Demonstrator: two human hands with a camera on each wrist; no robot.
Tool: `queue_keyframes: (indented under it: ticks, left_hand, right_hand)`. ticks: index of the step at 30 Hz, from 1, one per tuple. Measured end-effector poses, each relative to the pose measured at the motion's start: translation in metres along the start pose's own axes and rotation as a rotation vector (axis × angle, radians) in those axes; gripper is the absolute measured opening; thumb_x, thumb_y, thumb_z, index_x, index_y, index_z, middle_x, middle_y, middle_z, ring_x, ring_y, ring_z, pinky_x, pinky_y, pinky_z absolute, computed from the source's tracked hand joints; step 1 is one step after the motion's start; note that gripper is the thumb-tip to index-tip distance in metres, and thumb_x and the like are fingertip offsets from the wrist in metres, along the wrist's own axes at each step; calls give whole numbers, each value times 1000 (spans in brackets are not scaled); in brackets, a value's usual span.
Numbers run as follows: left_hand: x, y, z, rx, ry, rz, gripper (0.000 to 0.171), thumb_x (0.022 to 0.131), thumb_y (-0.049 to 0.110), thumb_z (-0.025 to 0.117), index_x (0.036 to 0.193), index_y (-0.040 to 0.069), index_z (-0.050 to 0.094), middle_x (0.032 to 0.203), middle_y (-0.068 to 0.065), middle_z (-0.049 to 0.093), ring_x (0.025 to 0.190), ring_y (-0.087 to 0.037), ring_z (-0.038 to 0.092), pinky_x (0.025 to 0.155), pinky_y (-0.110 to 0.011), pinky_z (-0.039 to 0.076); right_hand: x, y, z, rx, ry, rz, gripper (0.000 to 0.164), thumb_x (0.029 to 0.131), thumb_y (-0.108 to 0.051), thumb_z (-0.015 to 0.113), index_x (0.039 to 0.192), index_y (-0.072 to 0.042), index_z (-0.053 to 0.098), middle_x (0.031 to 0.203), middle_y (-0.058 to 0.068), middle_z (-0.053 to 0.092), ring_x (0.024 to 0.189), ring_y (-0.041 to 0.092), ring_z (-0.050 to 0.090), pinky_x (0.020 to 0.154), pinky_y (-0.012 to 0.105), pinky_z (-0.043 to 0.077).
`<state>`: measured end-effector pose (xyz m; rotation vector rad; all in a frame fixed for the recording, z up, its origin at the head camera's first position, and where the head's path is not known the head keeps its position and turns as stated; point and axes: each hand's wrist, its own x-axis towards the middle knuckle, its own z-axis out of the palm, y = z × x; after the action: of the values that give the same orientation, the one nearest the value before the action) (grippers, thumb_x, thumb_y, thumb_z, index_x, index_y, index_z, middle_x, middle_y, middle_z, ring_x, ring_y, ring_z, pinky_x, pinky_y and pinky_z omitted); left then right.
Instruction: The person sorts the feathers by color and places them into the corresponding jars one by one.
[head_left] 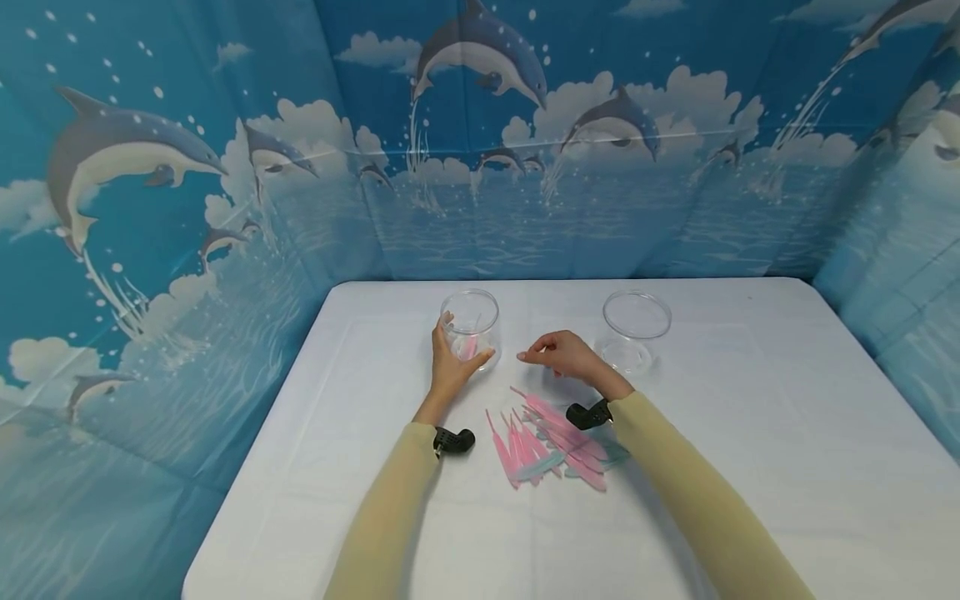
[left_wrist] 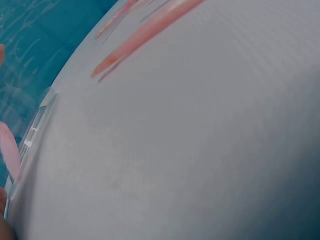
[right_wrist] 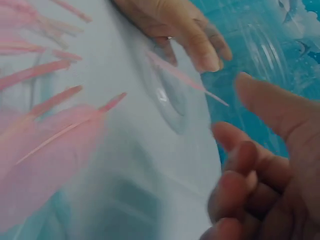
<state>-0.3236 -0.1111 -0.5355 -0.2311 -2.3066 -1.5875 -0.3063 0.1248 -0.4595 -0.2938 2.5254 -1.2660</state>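
My left hand (head_left: 450,368) grips a clear round jar (head_left: 487,332) low on its side, thumb toward the front and fingers around the left. Inside the jar stands one pink feather (head_left: 470,347), its thin quill pointing up; the right wrist view also shows this feather (right_wrist: 175,72). Right of that jar, my right hand (head_left: 567,356) hovers with nothing in it. Its thumb and index fingertip are apart in the right wrist view, the other fingers loosely bent. Below both hands lies a loose pile of pink feathers (head_left: 564,435) mixed with teal feathers (head_left: 542,465).
A second clear jar (head_left: 657,327) stands at the back right, just beyond my right wrist. Everything rests on a white-covered table (head_left: 750,467). A blue dolphin-print curtain (head_left: 525,225) hangs behind the table and along its sides.
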Motion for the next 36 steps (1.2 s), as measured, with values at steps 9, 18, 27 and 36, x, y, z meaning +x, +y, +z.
queue_keyframes:
  ticks: [9, 18, 27, 36]
  left_hand:
    - [-3, 0, 1, -14, 2, -11, 106, 71, 32, 84, 150, 19, 15, 148, -6, 25, 136, -24, 24, 108, -46, 23]
    - [-3, 3, 1, -20, 8, -9, 105, 72, 31, 84, 150, 21, 15, 148, -6, 25, 136, -24, 25, 108, -46, 23]
    - [-2, 6, 2, -18, 8, -9, 105, 71, 30, 85, 150, 19, 16, 148, -7, 26, 136, -23, 24, 108, -44, 22]
    - [-3, 5, 1, -10, 7, -2, 105, 72, 29, 85, 150, 17, 15, 148, -6, 25, 137, -24, 24, 108, -44, 23]
  right_hand:
    - [3, 5, 24, -315, -109, 16, 31, 72, -46, 79, 77, -16, 69, 74, -3, 61, 60, 14, 51, 54, 29, 42]
    - [0, -7, 37, -452, -68, 73, 33, 68, -47, 82, 68, -18, 67, 65, -5, 60, 60, 14, 53, 53, 32, 43]
    - [5, -1, 35, -418, -97, 81, 29, 71, -41, 81, 63, -17, 67, 57, -5, 56, 55, 12, 47, 50, 29, 39]
    - [5, 0, 31, -394, -115, 37, 27, 76, -37, 77, 63, -16, 68, 55, -6, 54, 51, 11, 43, 47, 26, 35]
